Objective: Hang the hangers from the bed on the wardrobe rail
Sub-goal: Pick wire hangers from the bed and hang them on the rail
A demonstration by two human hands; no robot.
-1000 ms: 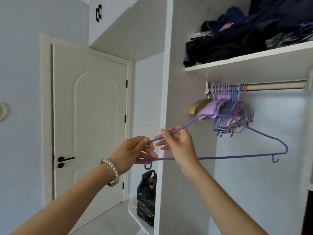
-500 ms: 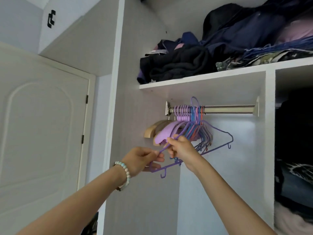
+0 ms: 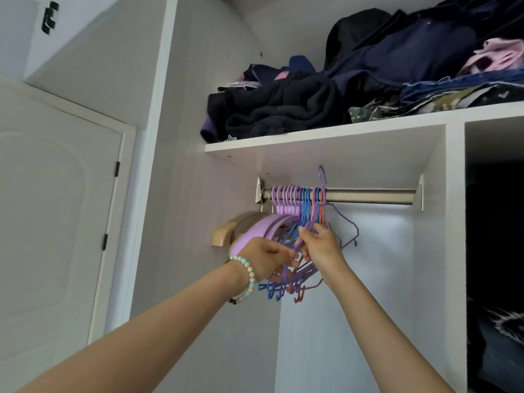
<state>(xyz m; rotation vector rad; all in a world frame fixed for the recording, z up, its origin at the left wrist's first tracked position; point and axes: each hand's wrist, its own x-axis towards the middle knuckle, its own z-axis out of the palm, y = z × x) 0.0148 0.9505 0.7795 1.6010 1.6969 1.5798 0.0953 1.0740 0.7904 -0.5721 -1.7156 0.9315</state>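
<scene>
Starting at nine o'clock, a white panelled door (image 3: 56, 208) fills the frame's edge. Toward the centre, the left hand (image 3: 266, 259), with a bead bracelet (image 3: 246, 272) at the wrist, curls its fingers round the lower wires of the hanger bunch (image 3: 286, 287). At its eleven o'clock a wooden hanger (image 3: 225, 232) and lilac plastic hangers (image 3: 266, 225) hang from the rail (image 3: 368, 195). At the left hand's two o'clock, just beside it, the right hand (image 3: 321, 246) pinches the near arm of the purple wire hanger (image 3: 347, 219). That hanger's hook stands above the rail at the right end of the row, at the right hand's twelve o'clock. Whether it sits on the rail I cannot tell. A shelf (image 3: 340, 131) at the frame's twelve o'clock carries piled dark clothes (image 3: 283, 109).
</scene>
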